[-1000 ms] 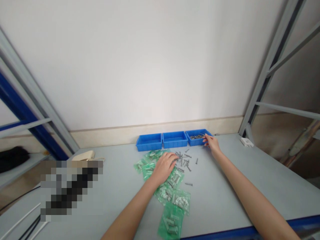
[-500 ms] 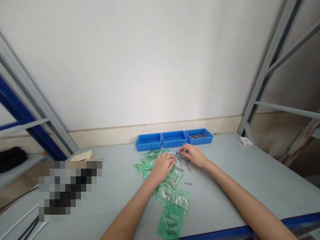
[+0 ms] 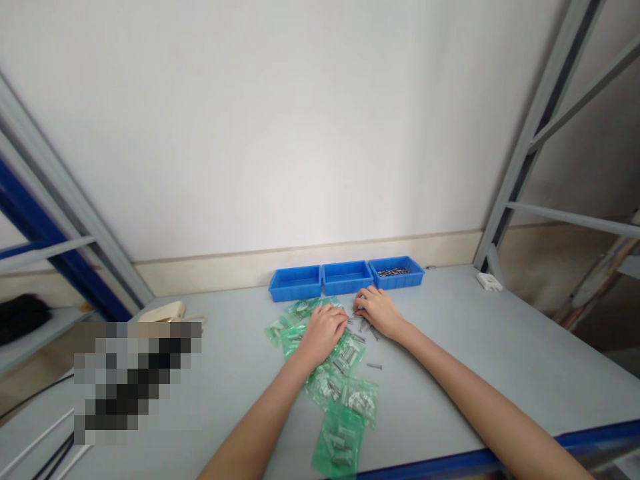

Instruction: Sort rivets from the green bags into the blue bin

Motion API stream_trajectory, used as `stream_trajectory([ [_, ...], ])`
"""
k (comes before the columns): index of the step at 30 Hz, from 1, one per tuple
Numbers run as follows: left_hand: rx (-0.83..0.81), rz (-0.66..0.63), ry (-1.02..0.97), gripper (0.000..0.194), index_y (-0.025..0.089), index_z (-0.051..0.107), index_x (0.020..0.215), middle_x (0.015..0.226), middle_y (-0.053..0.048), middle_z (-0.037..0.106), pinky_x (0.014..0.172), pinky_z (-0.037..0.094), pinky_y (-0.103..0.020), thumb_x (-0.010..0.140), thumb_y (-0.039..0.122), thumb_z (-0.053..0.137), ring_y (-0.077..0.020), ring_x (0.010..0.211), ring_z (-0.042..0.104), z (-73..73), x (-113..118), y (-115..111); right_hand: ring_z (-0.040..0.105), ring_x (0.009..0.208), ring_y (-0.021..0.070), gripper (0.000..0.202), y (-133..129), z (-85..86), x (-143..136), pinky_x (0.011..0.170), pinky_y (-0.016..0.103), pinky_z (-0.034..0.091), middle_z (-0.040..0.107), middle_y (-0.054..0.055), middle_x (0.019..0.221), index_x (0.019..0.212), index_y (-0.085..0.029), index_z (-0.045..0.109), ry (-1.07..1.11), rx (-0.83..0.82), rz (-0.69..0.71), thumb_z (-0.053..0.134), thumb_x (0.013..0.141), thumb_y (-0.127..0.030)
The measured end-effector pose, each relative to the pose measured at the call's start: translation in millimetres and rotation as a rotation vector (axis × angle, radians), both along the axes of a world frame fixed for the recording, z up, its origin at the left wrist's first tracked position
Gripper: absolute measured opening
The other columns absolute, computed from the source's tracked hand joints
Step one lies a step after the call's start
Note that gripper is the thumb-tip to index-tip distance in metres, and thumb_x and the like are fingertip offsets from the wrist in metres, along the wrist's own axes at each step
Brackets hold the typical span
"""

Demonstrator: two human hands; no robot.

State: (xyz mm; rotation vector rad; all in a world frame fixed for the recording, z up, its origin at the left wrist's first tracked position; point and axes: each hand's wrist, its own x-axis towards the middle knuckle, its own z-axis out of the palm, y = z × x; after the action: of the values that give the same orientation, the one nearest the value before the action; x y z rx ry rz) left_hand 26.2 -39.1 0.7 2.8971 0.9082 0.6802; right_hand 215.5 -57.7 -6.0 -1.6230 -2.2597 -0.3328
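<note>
My left hand (image 3: 325, 328) lies over the green plastic bags (image 3: 345, 433), its fingers bent at the left edge of a pile of loose screws (image 3: 363, 325). What those fingers hold, if anything, is hidden. On the pile's right side rests my right hand (image 3: 377, 310), fingers curled down over the screws, their tips partly out of sight. A single screw (image 3: 375, 365) lies apart, nearer the front. The bags hold pale plugs and metal pieces.
Three blue trays stand in a row by the wall; the right tray (image 3: 397, 281) holds small metal parts. A white adapter (image 3: 489, 282) sits at the right, a cream object (image 3: 163, 312) at the left. Metal posts flank the table.
My right hand has moved slightly left and come down over the screws, covering more of the pile. My left hand has barely moved. The view has shifted a little.
</note>
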Motion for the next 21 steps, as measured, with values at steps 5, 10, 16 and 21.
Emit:
stream_trajectory([
  [5,0.008,0.013,-0.071,0.02,0.02,0.06,0.098,0.098,-0.003,0.064,0.083,0.037,-0.034,0.09,0.028,0.043,-0.019,0.095,0.052,-3.0,-0.9,0.3,0.051,0.09,0.0191,0.007,-4.6,2.6,-2.8,0.078,0.032,0.028,0.063,0.004,0.092,0.087,-0.019,0.059,0.1,0.021,0.018,0.055,0.085,-0.024],
  [10,-0.027,0.054,-0.199,0.023,0.018,0.057,0.094,0.09,-0.003,0.061,0.079,0.038,-0.032,0.089,0.037,0.044,-0.0189,0.087,0.053,1.6,-1.4,-2.0,0.058,0.082,0.0157,0.013,-10.7,7.0,-9.7,0.08,0.031,0.03,0.067,0.003,0.087,0.089,-0.019,0.059,0.363,-0.013,0.159,0.048,0.09,-0.025],
  [16,-0.142,0.048,-0.307,0.026,0.018,0.057,0.078,0.079,-0.003,0.061,0.073,0.038,-0.031,0.091,0.032,0.04,-0.0183,0.079,0.053,5.9,-0.9,-0.1,0.06,0.082,0.017,0.018,-15.9,13.5,-15.6,0.08,0.03,0.036,0.068,0.003,0.087,0.089,-0.02,0.063,0.534,-0.06,0.237,0.053,0.086,-0.035],
  [21,-0.282,0.025,-0.477,0.025,0.017,0.055,0.078,0.075,-0.002,0.06,0.072,0.04,-0.028,0.088,0.035,0.041,-0.0171,0.074,0.054,4.2,-0.4,6.4,0.06,0.069,0.0153,0.022,-15.1,19.1,-8.5,0.069,0.025,0.04,0.067,0.002,0.075,0.082,-0.018,0.064,0.725,-0.155,0.235,0.053,0.085,-0.037],
])
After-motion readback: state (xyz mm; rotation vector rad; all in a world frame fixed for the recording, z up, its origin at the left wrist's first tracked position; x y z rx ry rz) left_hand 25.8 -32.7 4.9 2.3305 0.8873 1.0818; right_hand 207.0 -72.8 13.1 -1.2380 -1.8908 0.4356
